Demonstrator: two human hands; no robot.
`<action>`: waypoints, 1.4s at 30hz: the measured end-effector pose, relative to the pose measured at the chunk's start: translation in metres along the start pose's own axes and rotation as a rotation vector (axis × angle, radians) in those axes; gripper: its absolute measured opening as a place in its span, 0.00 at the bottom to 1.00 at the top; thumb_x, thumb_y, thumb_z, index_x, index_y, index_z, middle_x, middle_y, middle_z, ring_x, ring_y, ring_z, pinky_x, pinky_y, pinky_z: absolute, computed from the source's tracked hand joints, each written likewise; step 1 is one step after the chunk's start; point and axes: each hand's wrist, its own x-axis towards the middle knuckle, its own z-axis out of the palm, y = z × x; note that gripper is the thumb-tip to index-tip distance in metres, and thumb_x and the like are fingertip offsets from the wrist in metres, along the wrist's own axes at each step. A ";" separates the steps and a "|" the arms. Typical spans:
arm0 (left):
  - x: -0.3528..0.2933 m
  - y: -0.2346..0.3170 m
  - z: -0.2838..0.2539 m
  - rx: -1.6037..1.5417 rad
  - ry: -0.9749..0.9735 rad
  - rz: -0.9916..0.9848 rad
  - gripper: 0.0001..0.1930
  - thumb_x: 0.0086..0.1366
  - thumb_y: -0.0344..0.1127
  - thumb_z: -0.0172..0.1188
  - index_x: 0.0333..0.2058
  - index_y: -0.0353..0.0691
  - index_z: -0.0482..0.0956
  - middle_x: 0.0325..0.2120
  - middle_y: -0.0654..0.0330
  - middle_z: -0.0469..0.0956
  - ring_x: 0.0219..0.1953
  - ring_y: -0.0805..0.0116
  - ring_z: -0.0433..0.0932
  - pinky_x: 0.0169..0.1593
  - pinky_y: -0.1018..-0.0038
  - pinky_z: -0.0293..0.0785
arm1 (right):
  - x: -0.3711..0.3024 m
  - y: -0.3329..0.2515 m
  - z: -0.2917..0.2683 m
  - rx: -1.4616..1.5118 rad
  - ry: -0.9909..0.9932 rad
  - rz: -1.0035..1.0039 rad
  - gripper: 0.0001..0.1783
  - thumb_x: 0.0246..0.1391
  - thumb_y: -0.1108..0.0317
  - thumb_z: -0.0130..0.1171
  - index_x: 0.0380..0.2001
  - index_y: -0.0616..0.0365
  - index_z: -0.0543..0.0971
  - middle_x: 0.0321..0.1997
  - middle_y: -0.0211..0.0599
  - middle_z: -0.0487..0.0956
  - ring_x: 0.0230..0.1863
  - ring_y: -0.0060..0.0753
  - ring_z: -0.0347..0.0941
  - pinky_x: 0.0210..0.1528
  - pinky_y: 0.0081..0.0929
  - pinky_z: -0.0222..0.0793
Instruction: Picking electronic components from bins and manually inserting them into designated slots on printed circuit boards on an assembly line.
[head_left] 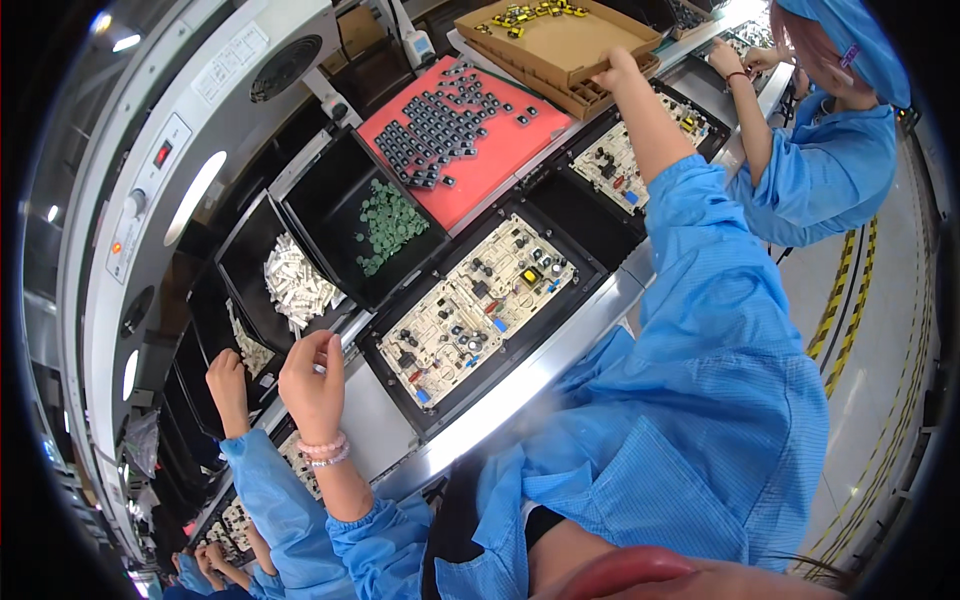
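My left hand (313, 388), with beaded bracelets at the wrist, hovers left of a circuit board panel (440, 318). Its fingers are curled, and a small whitish bit shows between them, too small to name. Stretched far forward, my right hand (616, 72) has its fingers closed on the near corner of a shallow cardboard tray (600, 35); some fingertips are hidden. Several yellow-and-black components (530, 14) lie in that tray, which rests over another cardboard box (580, 98). The panel sits in a black carrier (590, 262), populated with capacitors, blue parts and one yellow component.
Black bins hold green discs (392, 228) and white parts (295, 285). A red mat (480, 185) carries rows of dark components. Another board carrier (610, 165) lies farther right on the line. A co-worker (830, 160) works at right; another person's hand (228, 385) is at left.
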 end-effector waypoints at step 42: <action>-0.006 -0.009 -0.016 -0.028 -0.050 -0.045 0.07 0.63 0.31 0.61 0.35 0.32 0.82 0.21 0.62 0.79 0.23 0.79 0.75 0.27 0.82 0.67 | -0.018 0.019 -0.028 0.130 -0.155 -0.283 0.32 0.34 0.89 0.41 0.48 0.59 0.68 0.43 0.41 0.70 0.44 0.51 0.71 0.41 0.52 0.72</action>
